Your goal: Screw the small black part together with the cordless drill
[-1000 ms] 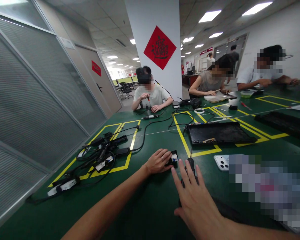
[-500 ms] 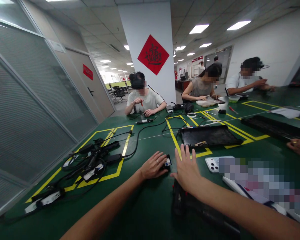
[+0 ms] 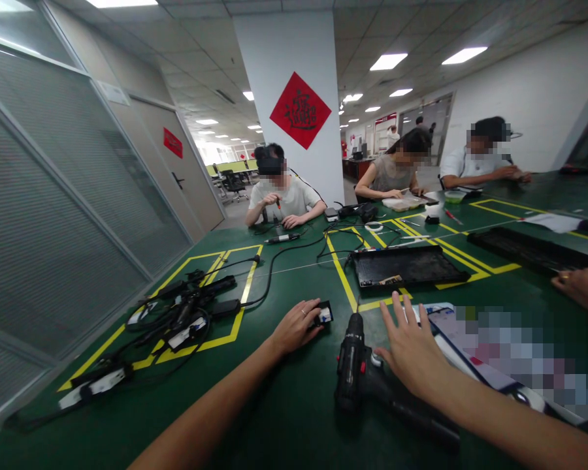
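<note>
My left hand (image 3: 294,326) lies on the green table (image 3: 284,418) with its fingers curled round a small black box with a white label (image 3: 323,314). My right hand (image 3: 409,346) is spread open, fingers apart, just right of a black cordless drill (image 3: 355,369) that lies on the table, its palm near the drill's handle. I cannot tell whether the hand touches it. A white phone (image 3: 434,313) lies just beyond my right fingertips.
A tangle of black power adapters and cables (image 3: 186,313) fills a yellow-marked box at left. A black tray (image 3: 406,266) sits ahead, another tray (image 3: 534,251) at right. Three people sit at the far side. Another person's hand (image 3: 581,287) rests at right.
My right hand has shifted right, off the black drill, which now shows in full. My left hand has stayed on the small box. The view has turned slightly.
</note>
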Demonstrator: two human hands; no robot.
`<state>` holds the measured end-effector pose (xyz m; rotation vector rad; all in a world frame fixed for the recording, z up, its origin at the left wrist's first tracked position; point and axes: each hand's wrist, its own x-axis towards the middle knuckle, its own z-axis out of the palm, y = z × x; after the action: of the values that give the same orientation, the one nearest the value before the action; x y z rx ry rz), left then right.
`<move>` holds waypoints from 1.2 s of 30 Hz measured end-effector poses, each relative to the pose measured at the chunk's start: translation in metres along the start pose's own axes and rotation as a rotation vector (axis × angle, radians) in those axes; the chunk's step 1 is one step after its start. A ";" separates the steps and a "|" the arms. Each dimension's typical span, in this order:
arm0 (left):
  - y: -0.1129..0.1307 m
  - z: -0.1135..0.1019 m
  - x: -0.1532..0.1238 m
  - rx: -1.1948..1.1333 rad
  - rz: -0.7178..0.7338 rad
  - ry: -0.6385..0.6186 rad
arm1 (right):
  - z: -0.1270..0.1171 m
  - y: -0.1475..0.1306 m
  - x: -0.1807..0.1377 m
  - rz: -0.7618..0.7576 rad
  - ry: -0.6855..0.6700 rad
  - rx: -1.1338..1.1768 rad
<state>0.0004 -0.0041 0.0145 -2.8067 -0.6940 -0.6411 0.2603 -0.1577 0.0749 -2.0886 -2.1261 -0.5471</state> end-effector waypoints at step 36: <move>0.006 0.005 -0.015 -0.028 -0.082 0.100 | 0.060 -0.094 0.082 -0.264 -0.037 0.442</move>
<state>-0.0071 -0.0139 0.0034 -2.7612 -0.7892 -0.8060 0.1738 -0.0591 0.0290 -1.6069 -2.2976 -0.0445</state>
